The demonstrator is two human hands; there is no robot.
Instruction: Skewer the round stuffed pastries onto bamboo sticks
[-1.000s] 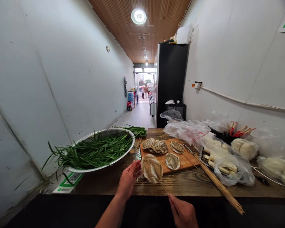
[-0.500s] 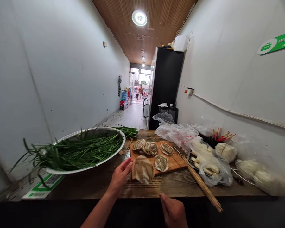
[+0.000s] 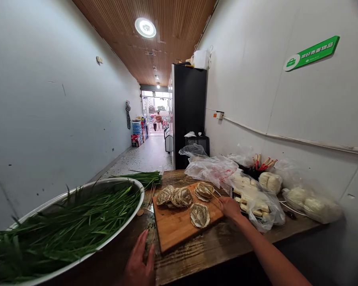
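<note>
Narrow white-walled corridor, wood-slat ceiling, round lamp (image 3: pixel 145 27); a worn wooden surface (image 3: pixel 203 250) runs across the near end.

Right hand (image 3: pixel 230 207) reaches to the right edge of the board (image 3: pixel 174 228). Its fingers (image 3: pixel 222 201) are curled at a thin skewer (image 3: pixel 217 194) by the far right patty; whether they actually pinch it I cannot tell. Right forearm runs back to the lower right corner.

Left hand (image 3: pixel 140 262) lies flat on the surface just beside the board's near left corner, fingers (image 3: pixel 142 243) stretched out and released, holding nothing.

The board lies tilted on the surface. On it: a row of flat, round, brownish patties (image 3: pixel 179 195) overlapping along the far edge, one single patty (image 3: pixel 199 215) nearer the middle right, close to the right hand. Near half of the board is bare.

Left of the board, a big metal bowl (image 3: pixel 128 216) heaped with green chives (image 3: pixel 62 230), rim near the left hand. A loose bundle of chives (image 3: pixel 144 177) lies beyond the bowl on the surface.

Right of the board, clear plastic bags: one crumpled (image 3: pixel 210 169), one with white pieces (image 3: pixel 256 198) touching the right hand's far side, more with pale round buns (image 3: pixel 310 202) along the wall. Red-tipped sticks (image 3: pixel 264 162) stand behind the bags.

Background: black fridge (image 3: pixel 188 115), green sign (image 3: pixel 312 52) on the right wall, open doorway far down.
</note>
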